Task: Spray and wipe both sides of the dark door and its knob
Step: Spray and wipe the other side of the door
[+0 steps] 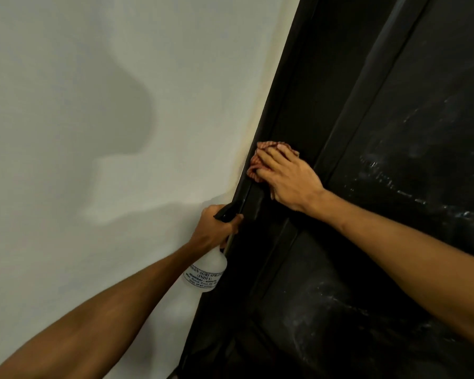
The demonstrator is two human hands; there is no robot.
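The dark door (394, 132) fills the right side of the head view, its panels streaked with pale wet marks. My right hand (288, 179) presses a crumpled red-and-white checked cloth (253, 165) flat against the door's left edge strip. Lower down, my left hand (215, 228) grips the black trigger head of a translucent white spray bottle (205, 272) with printed text, held against the door's edge. No knob is visible.
A plain pale wall (93, 132) covers the left half, carrying a soft shadow. The door's raised mouldings run diagonally between the panels.
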